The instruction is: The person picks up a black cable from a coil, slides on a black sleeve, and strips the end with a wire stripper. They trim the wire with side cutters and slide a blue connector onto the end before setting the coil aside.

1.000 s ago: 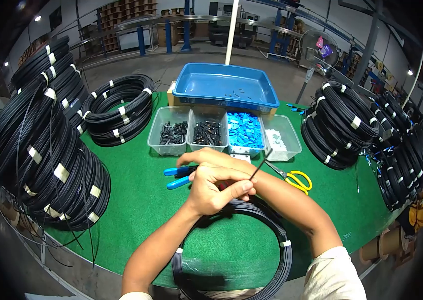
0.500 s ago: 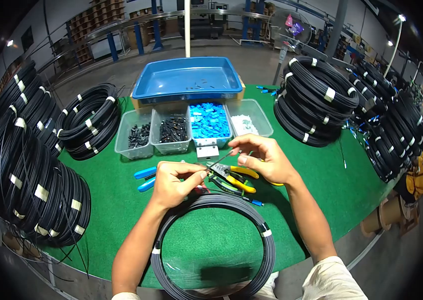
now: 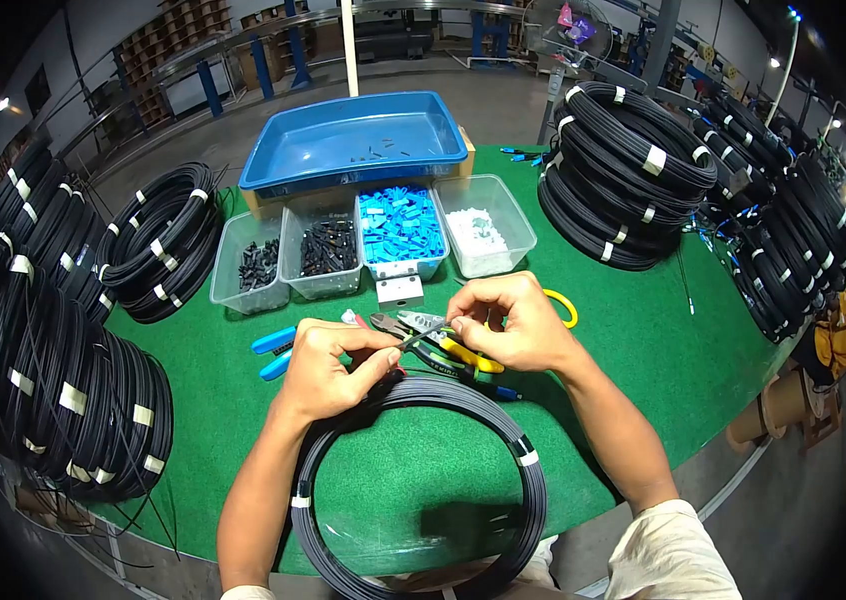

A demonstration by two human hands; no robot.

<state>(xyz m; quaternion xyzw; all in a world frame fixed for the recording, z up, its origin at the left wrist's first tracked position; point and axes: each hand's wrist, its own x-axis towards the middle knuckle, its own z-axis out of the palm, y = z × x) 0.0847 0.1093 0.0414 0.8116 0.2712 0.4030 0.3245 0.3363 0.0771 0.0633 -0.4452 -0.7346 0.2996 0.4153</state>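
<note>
A short stretch of thin black cable runs between my two hands. My left hand pinches it between thumb and fingers. At its upper right end, my right hand has thumb and fingertips closed on the cable. Just below lies the coil of black cable bound with white tape, at the table's front edge. Behind and under my hands are pliers with yellow handles and cutters with dark jaws, both partly covered. Left of my left hand lies a tool with blue handles.
Clear bins hold black parts, blue connectors and white pieces. Behind them stands a blue tray. Stacked cable coils flank the green table on the left and right.
My right hand's fingers have closed in on the cable, nearer my left hand. The camera view has shifted slightly, so the bins and tray appear a little higher and further left.
</note>
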